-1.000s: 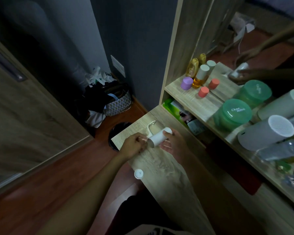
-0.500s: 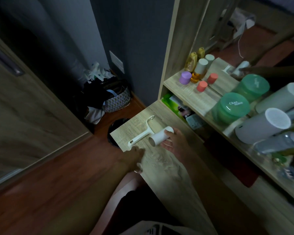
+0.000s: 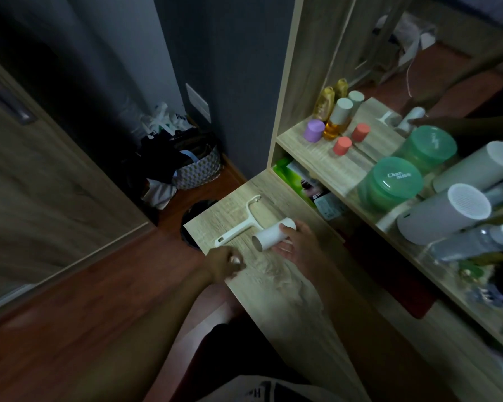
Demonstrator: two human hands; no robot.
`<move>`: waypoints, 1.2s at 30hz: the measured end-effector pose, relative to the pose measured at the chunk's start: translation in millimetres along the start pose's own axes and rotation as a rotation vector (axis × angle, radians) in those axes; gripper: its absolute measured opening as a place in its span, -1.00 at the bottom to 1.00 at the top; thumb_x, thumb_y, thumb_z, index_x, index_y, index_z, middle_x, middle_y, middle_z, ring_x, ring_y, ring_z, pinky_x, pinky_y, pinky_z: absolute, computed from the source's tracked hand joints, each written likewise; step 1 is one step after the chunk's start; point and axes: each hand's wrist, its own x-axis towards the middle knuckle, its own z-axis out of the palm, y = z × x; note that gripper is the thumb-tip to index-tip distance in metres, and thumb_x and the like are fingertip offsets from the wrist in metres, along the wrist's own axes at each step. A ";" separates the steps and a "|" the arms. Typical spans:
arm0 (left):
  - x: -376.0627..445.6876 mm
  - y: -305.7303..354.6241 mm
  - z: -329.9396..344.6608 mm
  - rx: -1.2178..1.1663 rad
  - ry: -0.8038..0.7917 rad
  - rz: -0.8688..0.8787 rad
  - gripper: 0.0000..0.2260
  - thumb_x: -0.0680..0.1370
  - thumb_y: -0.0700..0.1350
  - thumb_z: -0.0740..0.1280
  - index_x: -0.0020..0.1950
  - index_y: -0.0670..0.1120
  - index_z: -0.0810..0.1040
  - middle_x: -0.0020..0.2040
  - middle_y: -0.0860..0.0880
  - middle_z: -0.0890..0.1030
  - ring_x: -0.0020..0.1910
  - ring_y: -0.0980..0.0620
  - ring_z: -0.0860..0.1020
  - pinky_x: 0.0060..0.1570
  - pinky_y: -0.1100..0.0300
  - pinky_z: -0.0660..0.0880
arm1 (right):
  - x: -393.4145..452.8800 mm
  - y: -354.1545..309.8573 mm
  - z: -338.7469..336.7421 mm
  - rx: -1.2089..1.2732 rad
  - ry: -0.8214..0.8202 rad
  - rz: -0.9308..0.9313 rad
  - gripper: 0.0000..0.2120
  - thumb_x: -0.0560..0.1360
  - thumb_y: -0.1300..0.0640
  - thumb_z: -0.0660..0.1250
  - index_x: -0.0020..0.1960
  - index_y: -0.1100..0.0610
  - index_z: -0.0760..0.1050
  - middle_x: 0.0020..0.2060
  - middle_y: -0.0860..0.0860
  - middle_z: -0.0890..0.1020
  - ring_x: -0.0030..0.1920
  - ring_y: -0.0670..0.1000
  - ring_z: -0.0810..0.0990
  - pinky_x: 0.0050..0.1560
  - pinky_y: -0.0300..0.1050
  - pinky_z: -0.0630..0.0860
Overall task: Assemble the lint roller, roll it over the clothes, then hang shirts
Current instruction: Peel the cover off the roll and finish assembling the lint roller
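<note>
A white lint roller handle (image 3: 238, 224) lies flat on the wooden table (image 3: 279, 300), near its far left corner. Just right of it is the white roll (image 3: 269, 237), a short tube with its open end facing me. My right hand (image 3: 298, 245) holds the roll, thumb on top and fingers underneath. My left hand (image 3: 224, 264) is at the table's left edge, its fingers curled around a small white round cap (image 3: 235, 259). Most of the cap is hidden in the hand.
A shelf (image 3: 325, 158) to the right carries bottles, pink and purple caps, green jars (image 3: 389, 184) and white cylinders (image 3: 445, 213), backed by a mirror. A basket of clothes (image 3: 192, 166) and a dark bin (image 3: 193, 216) stand on the floor beyond the table. A wardrobe door is on the left.
My left hand let go of the handle, which now lies on the table, and moved back to the table's left edge, closing on the small cap. The right hand kept the roll.
</note>
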 end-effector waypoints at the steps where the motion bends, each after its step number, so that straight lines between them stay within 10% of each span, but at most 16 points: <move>1: -0.5 6.4 -4.7 -0.054 0.059 -0.009 -0.92 0.50 -0.16 0.39 -0.19 -0.07 0.54 -0.32 0.03 0.55 -0.36 0.13 0.50 -0.29 0.38 0.45 | 0.0 -0.7 2.1 0.002 -0.001 -0.006 -0.52 0.49 0.22 0.36 0.38 0.11 0.34 0.26 0.21 0.48 0.14 0.22 0.58 -0.01 0.09 0.63; 10: 9.0 50.2 -22.0 -0.760 0.247 -0.175 -0.78 0.62 -0.19 0.05 0.09 -0.17 0.48 -0.32 -0.14 0.48 -0.48 0.04 0.41 -0.48 0.26 0.33 | -16.7 -1.3 33.0 0.192 0.006 -0.202 -0.57 0.47 0.31 0.37 0.30 0.16 0.37 0.24 0.22 0.48 0.17 0.23 0.57 -0.12 -0.03 0.64; 17: 11.9 65.7 -31.2 -1.085 0.199 -0.294 -0.36 0.54 0.38 -0.09 0.07 -0.07 0.56 -0.33 -0.09 0.50 -0.45 0.04 0.38 -0.45 0.23 0.23 | -25.2 -3.0 52.8 0.175 0.015 -0.331 -0.62 0.40 0.38 0.42 0.13 0.10 0.43 0.23 0.18 0.47 0.20 0.19 0.53 -0.17 -0.04 0.63; 22: 10.8 74.2 -42.0 -1.385 0.132 -0.299 -0.43 0.59 0.29 -0.07 0.20 -0.10 0.48 0.00 -0.16 0.60 -0.10 -0.06 0.56 -0.18 0.10 0.47 | -32.3 -3.4 55.8 0.140 0.012 -0.388 -0.63 0.40 0.33 0.45 0.07 0.01 0.44 0.21 0.12 0.48 0.18 0.15 0.54 -0.13 0.03 0.65; 28: 10.4 74.0 -44.4 -1.232 0.135 -0.165 -0.64 0.65 0.03 0.11 0.11 -0.20 0.57 0.11 -0.23 0.61 0.01 -0.10 0.62 -0.01 0.07 0.59 | -30.2 -17.1 54.4 0.082 0.071 -0.331 -0.68 0.43 0.23 0.44 0.09 -0.02 0.43 0.22 0.16 0.48 0.16 0.20 0.56 -0.20 -0.04 0.65; 36: 0.8 88.0 -60.4 -0.747 0.119 0.060 -0.72 0.60 -0.21 0.11 0.17 -0.10 0.56 0.13 -0.11 0.58 -0.23 -0.18 0.60 -0.57 0.24 0.47 | -40.9 -24.3 52.6 0.095 -0.106 -0.119 -0.66 0.51 0.15 0.36 0.26 0.12 0.42 0.10 0.19 0.58 -0.02 0.16 0.68 -0.05 0.05 0.64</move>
